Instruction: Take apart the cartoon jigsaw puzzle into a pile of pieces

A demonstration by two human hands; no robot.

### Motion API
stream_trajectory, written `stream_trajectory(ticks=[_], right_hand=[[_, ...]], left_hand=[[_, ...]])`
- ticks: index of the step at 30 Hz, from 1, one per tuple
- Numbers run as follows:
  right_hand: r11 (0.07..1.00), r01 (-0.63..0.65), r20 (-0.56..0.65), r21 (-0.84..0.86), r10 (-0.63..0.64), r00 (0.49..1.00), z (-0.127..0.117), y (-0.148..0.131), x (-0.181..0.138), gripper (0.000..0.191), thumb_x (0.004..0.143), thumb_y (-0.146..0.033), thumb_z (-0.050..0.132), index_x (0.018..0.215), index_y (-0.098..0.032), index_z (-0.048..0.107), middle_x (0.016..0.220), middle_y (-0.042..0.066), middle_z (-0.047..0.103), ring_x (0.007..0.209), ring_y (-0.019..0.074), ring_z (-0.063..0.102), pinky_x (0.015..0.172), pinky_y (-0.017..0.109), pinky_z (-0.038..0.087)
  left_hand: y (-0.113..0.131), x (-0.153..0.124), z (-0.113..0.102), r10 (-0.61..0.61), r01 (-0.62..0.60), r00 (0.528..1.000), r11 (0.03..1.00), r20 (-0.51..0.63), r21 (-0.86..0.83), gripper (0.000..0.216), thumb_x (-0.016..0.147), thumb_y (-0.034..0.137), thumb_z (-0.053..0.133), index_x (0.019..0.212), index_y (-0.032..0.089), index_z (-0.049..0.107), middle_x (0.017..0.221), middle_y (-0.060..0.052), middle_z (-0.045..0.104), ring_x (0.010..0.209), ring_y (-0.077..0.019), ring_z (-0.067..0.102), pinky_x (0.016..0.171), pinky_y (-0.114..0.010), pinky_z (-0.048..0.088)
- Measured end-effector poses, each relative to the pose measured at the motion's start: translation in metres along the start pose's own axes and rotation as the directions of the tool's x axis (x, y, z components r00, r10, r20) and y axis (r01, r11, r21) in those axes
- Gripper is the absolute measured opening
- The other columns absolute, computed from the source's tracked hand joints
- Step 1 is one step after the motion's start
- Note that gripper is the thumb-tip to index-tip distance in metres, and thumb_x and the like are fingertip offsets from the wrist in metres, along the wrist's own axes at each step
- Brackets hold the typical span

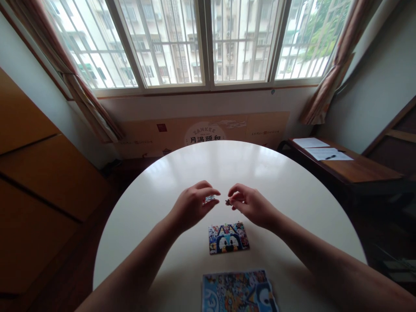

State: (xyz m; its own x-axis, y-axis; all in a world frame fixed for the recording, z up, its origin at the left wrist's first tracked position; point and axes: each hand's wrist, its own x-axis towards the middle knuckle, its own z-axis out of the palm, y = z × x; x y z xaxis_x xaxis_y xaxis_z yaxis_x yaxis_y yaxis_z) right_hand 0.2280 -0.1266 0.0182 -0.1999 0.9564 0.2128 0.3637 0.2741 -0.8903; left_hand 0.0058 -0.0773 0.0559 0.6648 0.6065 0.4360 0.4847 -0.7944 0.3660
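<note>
My right hand pinches a small dark jigsaw piece between thumb and fingertips. Facing it, my left hand is curved, with the thumb and fingers apart. Small bluish jigsaw pieces show in that gap; they look to be on the table behind the fingers, though the hand partly hides them. Below both hands lies a partly assembled jigsaw puzzle with a blue cartoon dog's face and knobs along its upper edge. Nearest to me is a larger picture sheet with similar cartoon art, cut off by the frame.
The round white table carries all of this. On the right, a wooden side table holds papers and a pen. Beyond the table stand a printed cardboard panel and a barred window. Orange cabinets are at the left.
</note>
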Motion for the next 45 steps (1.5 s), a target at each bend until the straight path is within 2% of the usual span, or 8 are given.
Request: stream_trajectory(ticks=[6, 16, 22, 25, 28, 33, 41, 45], right_hand=[[0.990, -0.052, 0.068, 0.130, 0.044, 0.997, 0.000, -0.005, -0.001, 0.018, 0.086, -0.028, 0.068, 0.097, -0.020, 0.056, 0.081, 0.005, 0.074, 0.076, 0.0183, 0.070, 0.067, 0.031, 0.054], [0.973, -0.090, 0.122, 0.212, 0.065, 0.990, -0.001, -0.005, 0.001, 0.026, 0.086, -0.037, 0.069, 0.098, -0.019, 0.056, 0.081, 0.006, 0.074, 0.075, 0.0186, 0.069, 0.065, 0.032, 0.055], [0.997, 0.041, -0.072, -0.061, -0.046, 0.996, -0.008, -0.009, -0.001, 0.027, 0.089, -0.032, 0.064, 0.113, -0.021, 0.062, 0.096, 0.008, 0.074, 0.081, 0.0190, 0.069, 0.068, 0.033, 0.055], [0.972, 0.091, -0.098, -0.216, -0.114, 0.989, -0.011, -0.010, -0.002, 0.018, 0.090, -0.031, 0.062, 0.103, -0.022, 0.069, 0.087, 0.005, 0.074, 0.075, 0.0180, 0.068, 0.064, 0.031, 0.053], [0.957, 0.110, -0.074, -0.269, -0.135, 0.988, -0.013, -0.012, -0.003, 0.014, 0.090, -0.029, 0.060, 0.091, -0.022, 0.072, 0.079, 0.004, 0.073, 0.070, 0.0169, 0.067, 0.062, 0.029, 0.051], [0.941, 0.096, 0.016, -0.326, -0.095, 0.995, -0.013, -0.016, -0.004, 0.014, 0.089, -0.030, 0.061, 0.088, -0.023, 0.073, 0.078, 0.003, 0.074, 0.068, 0.0166, 0.066, 0.063, 0.029, 0.049], [0.917, 0.107, 0.175, -0.385, -0.041, 0.984, -0.015, -0.019, -0.007, 0.013, 0.086, -0.025, 0.064, 0.090, -0.025, 0.076, 0.078, 0.001, 0.074, 0.068, 0.0155, 0.065, 0.061, 0.027, 0.045], [0.893, 0.243, 0.353, -0.378, -0.103, 0.930, -0.012, -0.024, -0.013, 0.021, 0.083, -0.020, 0.065, 0.100, -0.026, 0.076, 0.078, 0.000, 0.074, 0.066, 0.0146, 0.065, 0.062, 0.026, 0.044]], left_hand=[[0.011, -0.002, 0.009, 0.123, -0.122, 0.989, 0.992, 0.080, -0.017, 0.014, 0.091, 0.026, 0.064, 0.101, 0.024, 0.074, 0.098, -0.005, 0.067, 0.078, -0.0157, 0.065, 0.069, -0.029, 0.053], [0.010, -0.002, 0.010, 0.141, -0.139, 0.986, 0.990, 0.094, -0.028, 0.013, 0.091, 0.028, 0.064, 0.099, 0.023, 0.074, 0.098, -0.005, 0.067, 0.080, -0.0159, 0.066, 0.071, -0.029, 0.053], [-0.007, 0.001, 0.003, 0.011, -0.011, 1.000, 1.000, -0.008, 0.009, 0.014, 0.091, 0.027, 0.064, 0.100, 0.021, 0.073, 0.099, -0.006, 0.067, 0.076, -0.0153, 0.064, 0.071, -0.029, 0.053], [-0.023, 0.003, -0.004, -0.109, 0.109, 0.994, 0.994, 0.000, 0.033, 0.014, 0.089, 0.025, 0.064, 0.097, 0.021, 0.075, 0.097, -0.006, 0.068, 0.071, -0.0144, 0.063, 0.071, -0.030, 0.052], [-0.034, 0.004, -0.003, -0.173, 0.171, 0.982, 0.984, 0.074, 0.042, 0.016, 0.087, 0.024, 0.063, 0.096, 0.021, 0.076, 0.098, -0.005, 0.068, 0.067, -0.0135, 0.062, 0.069, -0.029, 0.051], [-0.042, 0.002, 0.004, -0.223, 0.216, 0.966, 0.974, 0.134, 0.059, 0.022, 0.086, 0.022, 0.061, 0.102, 0.023, 0.076, 0.102, -0.005, 0.069, 0.074, -0.0156, 0.065, 0.070, -0.027, 0.050], [-0.037, 0.001, -0.013, -0.229, 0.223, 0.973, 0.968, 0.040, 0.114, 0.020, 0.090, 0.026, 0.059, 0.101, 0.021, 0.075, 0.101, -0.006, 0.070, 0.077, -0.0174, 0.065, 0.071, -0.029, 0.049], [-0.017, -0.002, -0.021, -0.144, 0.133, 0.955, 0.989, 0.259, 0.059, 0.014, 0.086, 0.022, 0.063, 0.086, 0.023, 0.077, 0.090, -0.003, 0.072, 0.077, -0.0169, 0.065, 0.070, -0.027, 0.047]])
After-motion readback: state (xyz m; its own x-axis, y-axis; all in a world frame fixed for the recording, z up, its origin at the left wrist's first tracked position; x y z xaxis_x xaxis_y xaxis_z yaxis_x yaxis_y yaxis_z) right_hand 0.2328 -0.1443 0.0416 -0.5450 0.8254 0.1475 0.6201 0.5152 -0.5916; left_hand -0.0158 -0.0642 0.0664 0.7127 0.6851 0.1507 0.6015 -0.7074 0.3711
